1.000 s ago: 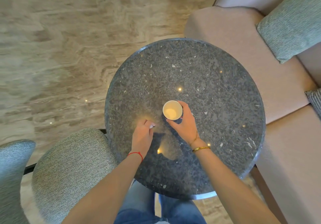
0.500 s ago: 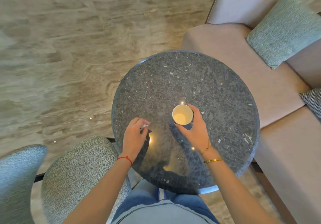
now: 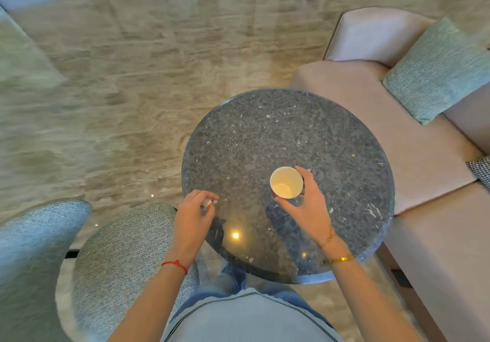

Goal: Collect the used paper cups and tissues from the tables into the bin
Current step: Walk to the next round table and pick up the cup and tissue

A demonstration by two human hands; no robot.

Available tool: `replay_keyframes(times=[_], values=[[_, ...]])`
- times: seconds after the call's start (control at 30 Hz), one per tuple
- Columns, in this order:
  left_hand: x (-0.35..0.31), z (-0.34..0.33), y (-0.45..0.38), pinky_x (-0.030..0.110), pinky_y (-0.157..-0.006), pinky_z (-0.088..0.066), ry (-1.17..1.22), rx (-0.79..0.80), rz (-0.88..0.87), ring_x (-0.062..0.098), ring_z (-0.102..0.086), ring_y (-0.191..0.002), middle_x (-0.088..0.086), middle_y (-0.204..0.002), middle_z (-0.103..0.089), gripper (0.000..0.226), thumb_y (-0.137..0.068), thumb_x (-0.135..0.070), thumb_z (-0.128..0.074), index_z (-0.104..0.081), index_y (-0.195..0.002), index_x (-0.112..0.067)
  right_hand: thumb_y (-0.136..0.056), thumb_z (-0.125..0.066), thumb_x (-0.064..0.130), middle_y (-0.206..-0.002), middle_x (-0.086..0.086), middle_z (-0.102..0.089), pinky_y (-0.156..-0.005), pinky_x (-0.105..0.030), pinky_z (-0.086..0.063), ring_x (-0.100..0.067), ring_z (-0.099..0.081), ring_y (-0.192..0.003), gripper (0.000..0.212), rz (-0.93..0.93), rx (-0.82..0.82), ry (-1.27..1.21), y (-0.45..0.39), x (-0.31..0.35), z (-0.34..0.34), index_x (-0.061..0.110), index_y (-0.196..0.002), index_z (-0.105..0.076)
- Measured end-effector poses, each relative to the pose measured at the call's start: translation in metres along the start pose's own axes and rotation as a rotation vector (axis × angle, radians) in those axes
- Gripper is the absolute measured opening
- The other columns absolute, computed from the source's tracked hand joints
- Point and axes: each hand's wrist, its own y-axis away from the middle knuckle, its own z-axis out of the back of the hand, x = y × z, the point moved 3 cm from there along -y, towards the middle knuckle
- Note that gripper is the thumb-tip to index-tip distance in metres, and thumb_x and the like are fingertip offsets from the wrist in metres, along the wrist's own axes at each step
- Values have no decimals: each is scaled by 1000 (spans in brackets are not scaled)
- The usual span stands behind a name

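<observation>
I'm keeping my right hand (image 3: 309, 203) wrapped lightly around the paper cup (image 3: 286, 182) (level, uncrushed) while my left hand (image 3: 192, 215) is pinching the tissue (image 3: 208, 203)

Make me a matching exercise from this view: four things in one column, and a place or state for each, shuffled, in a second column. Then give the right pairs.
Things
1. paper cup
2. tissue
3. round table
4. green cushion

Places or states
A. pinched in the left hand
B. lies on the beige sofa
C. held upright in the right hand, no drink visible inside
D. dark speckled stone, between the sofa and the grey chair

Pairs: 1-C, 2-A, 3-D, 4-B
</observation>
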Motion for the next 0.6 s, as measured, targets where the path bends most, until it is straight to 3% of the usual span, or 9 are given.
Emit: replay_keyframes(times=[0.13,0.27,0.43,0.6], values=[[-14,8,39,6,-63,-40,-10,-89,28,-7,-56,-75,-15,-88,-62,19,-85,-6,-67,-70,-90,-24,-73,-81,31,-130,8,-48,-96,-43,-49,-12,-49,-120,75,73,53,-12,17,-1,14,21,-134,-39],[-25,14,93,19,-69,-48,5,-218,94,0,-57,-79,-9,-92,-67,17,-85,-6,-67,-71,-89,-22,-71,-82,30,-134,9,-47,-98,-46,-47,-12,-46,-124,78,113,139,-36,41,-3,26,20,-135,-39],[-33,17,177,4,-71,-41,-9,-358,173,-4,-56,-79,-9,-89,-66,20,-84,-5,-67,-71,-89,-24,-72,-82,32,-133,8,-47,-98,-44,-48,-12,-47,-123,78,188,261,-35,78,0,29,20,-136,-38],[-39,27,263,11,-70,-46,-37,-512,280,-2,-59,-81,-17,-87,-64,23,-82,-3,-68,-71,-88,-25,-71,-82,32,-133,6,-48,-100,-44,-46,-13,-46,-124,77,293,424,-52,117,17,17,20,-134,-40]])
